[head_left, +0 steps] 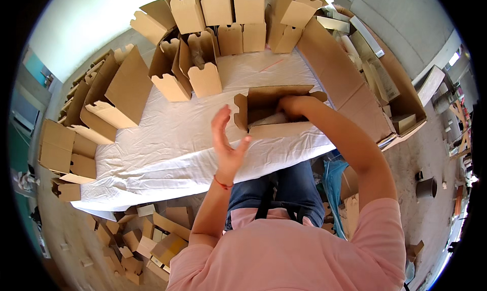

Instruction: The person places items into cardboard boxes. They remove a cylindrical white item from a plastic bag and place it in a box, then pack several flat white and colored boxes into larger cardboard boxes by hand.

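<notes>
An open brown cardboard box (276,132) sits on the white cloth in front of me, its end flaps standing up. My right hand (291,107) reaches down into it, and its fingers are hidden inside. Beside that hand in the box lies a pale, see-through wrapped thing (269,120), too unclear to name. My left hand (227,141) is raised just off the box's left end, fingers stretched and thumb apart, holding nothing.
A white cloth (167,134) covers the table. Open cardboard boxes (204,83) line its far and left sides. At the right stands a large carton (337,70) of packaged items. Loose cardboard boxes (170,248) lie on the floor, near a dark bin (426,188).
</notes>
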The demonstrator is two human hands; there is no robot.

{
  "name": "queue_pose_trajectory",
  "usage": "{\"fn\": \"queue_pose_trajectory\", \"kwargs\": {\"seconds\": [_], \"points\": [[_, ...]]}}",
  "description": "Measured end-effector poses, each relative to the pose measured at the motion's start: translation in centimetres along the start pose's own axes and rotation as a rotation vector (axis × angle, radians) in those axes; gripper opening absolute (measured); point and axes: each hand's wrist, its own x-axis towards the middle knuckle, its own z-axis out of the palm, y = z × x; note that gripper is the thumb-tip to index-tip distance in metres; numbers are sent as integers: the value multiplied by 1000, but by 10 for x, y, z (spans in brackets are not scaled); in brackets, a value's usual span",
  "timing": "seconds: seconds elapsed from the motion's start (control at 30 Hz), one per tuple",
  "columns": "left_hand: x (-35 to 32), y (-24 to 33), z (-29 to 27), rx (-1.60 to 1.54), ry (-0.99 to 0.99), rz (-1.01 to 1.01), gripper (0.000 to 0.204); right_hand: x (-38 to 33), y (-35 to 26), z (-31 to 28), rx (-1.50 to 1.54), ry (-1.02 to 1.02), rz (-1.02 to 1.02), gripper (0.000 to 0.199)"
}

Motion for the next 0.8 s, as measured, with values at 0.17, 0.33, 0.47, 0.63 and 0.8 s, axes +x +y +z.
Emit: {"fn": "queue_pose_trajectory", "kwargs": {"seconds": [0.17, 0.33, 0.47, 0.63, 0.8], "points": [[16, -58, -35, -78, -486, -449, 118, -72, -11, -35, 230, 513, -289, 34], [39, -108, -42, 172, -810, -542, 107, -131, -21, 0, 703, 1233, -261, 29], [56, -92, -21, -30, -814, -579, 72, -127, 11, 84, 940, 1466, 56, 28], [37, -76, 5, -132, -507, -526, 66, -88, 15, 129, 1084, 1543, 148, 34], [28, -113, 18, 89, -24, -413, 70, -51, -2, 125, 1094, 1344, 57, 42]]}}
